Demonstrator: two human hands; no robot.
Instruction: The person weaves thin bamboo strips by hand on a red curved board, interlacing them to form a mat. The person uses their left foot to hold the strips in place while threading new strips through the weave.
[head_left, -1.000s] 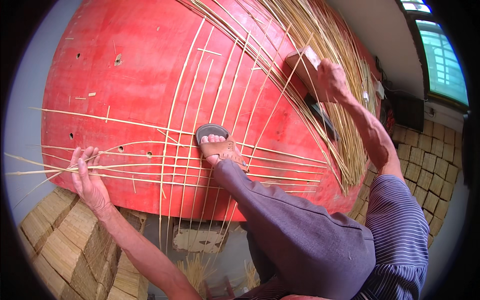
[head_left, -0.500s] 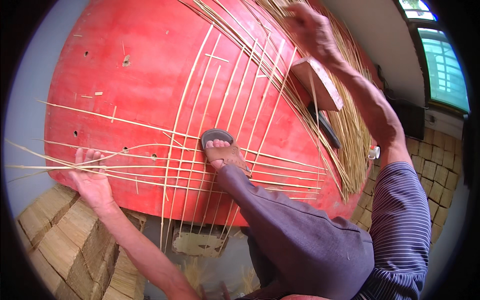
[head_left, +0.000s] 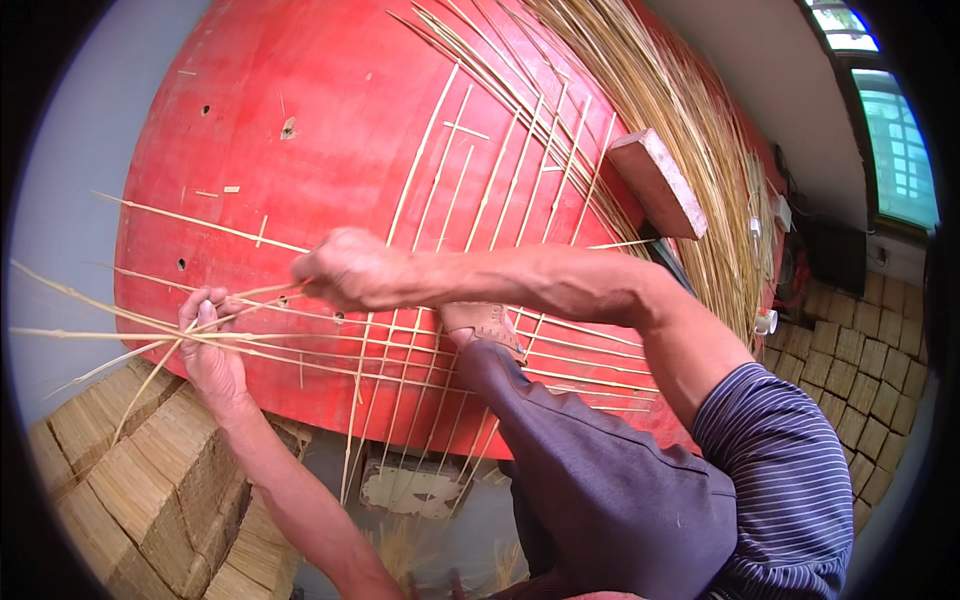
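Pale bamboo strips (head_left: 300, 336) lie crossed in an open lattice on the red board. On the left side, my left hand (head_left: 217, 360) pinches several strips, with thumb and fingertips together where their ends converge. My right hand (head_left: 350, 270), somewhat blurred, reaches across from the right. Its closed fingers grip one bamboo strip that runs toward my left fingertips. My sandalled foot (head_left: 478, 320) rests on the lattice, partly hidden under my right forearm. Several upright strips (head_left: 510, 170) run from the weave toward the far side.
The large red board (head_left: 300, 60) has small holes and loose offcuts. Along its right side lies a thick bundle of strips (head_left: 690, 130), with a reddish brick (head_left: 660, 185) beside it. Stacked wooden blocks (head_left: 150, 470) stand at lower left, and more blocks (head_left: 860, 370) at right.
My right hand has come from the bundle at far right across to the lattice's left side, now gripping a strip. My left hand has closed from open fingers onto strips. The view has shifted slightly.
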